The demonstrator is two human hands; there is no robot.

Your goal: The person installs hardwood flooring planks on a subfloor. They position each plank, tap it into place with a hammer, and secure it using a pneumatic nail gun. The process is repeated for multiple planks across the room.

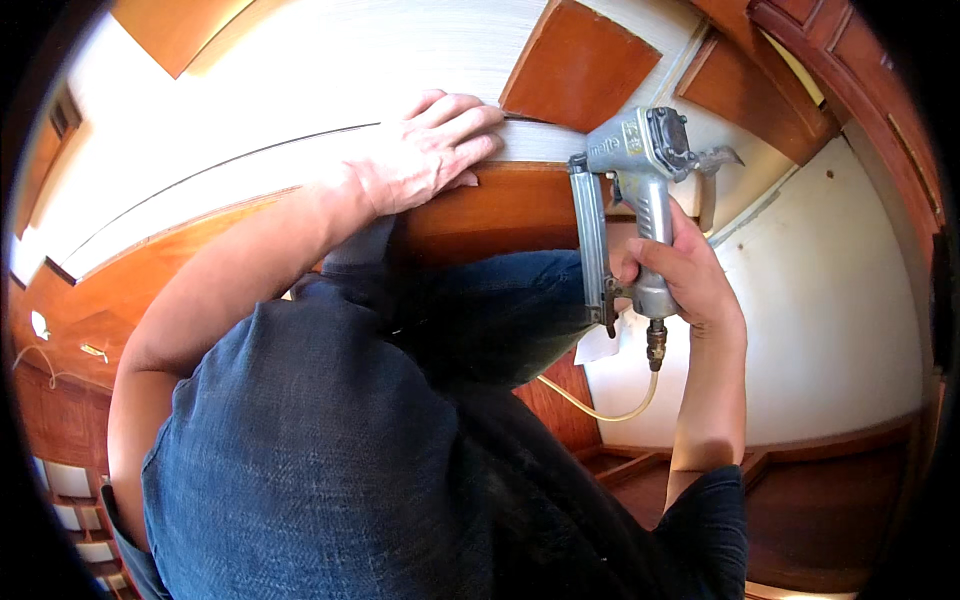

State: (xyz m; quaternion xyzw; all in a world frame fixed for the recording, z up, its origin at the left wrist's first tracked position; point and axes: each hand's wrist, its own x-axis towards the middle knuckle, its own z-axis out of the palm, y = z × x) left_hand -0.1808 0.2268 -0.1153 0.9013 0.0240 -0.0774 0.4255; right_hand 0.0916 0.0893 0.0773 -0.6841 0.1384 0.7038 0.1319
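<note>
My left hand (425,150) lies with its fingers stretched out on a pale, finely grained board (290,165), at its near edge. Below that edge runs an orange-brown wooden panel (510,200). In my right hand (690,262) is a silver pneumatic nail gun (632,150), held by its grip, with its long magazine to the left. A yellowish air hose (625,417) hangs from the fitting at the bottom of the grip. Just beyond the nail gun lies what looks like a hammer (708,200), partly hidden by the gun and hand.
Brown wooden pieces (580,65) lie on the pale board at the back, and another (750,95) sits further right. A white panel (830,300) spreads on the right, beside a reddish-brown wooden frame (870,90). My jeans-clad leg (500,300) is close under the gun.
</note>
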